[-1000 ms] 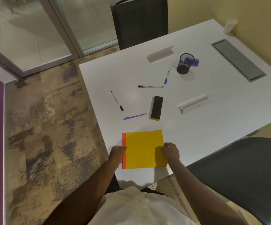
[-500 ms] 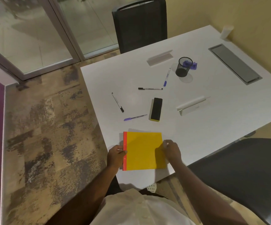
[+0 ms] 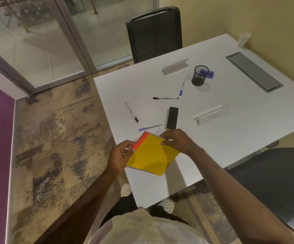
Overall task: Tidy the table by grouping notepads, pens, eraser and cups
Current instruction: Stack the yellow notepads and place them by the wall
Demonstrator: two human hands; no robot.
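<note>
Notepad (image 3: pixel 152 155) is up off the bench (image 3: pixel 248 131) now and turned about 45°; 0.5 s ago it lay flat and square at the near edge with both hands on its sides. Camera has also tipped down a bit.

Left hand (image 3: pixel 120 154) pinches the red spine edge, thumb on top. Right hand (image 3: pixel 175 140) has its grip on the far right corner, fingers curled over it. Both grips closed on the pad, pad tilted, held over the near left part of the bench.

Step, as I read it: notepad pickup, first item of the grouping. Only 1 pad seen; a grey edge shows under the yellow cover, can't tell if it's a backing or a 2nd pad.

Not yet grouped:
- 4 pens loose mid-bench: purple pen (image 3: pixel 150 127) just beyond the pad, black pen (image 3: pixel 132 112) to the left, 2nd black pen (image 3: pixel 165 98) further back, blue pen (image 3: pixel 182 86) near the mesh cup (image 3: pixel 200 75)
- eraser (image 3: pixel 172 118) just beyond the right hand
- white cup (image 3: pixel 243 39) at the far corner, well apart from the mesh cup

Next move likely: pick a spot for the pad and set it down flat, square to the edge, clear of pens and eraser. 1 hand could then free up for the purple pen, the nearest one.
</note>
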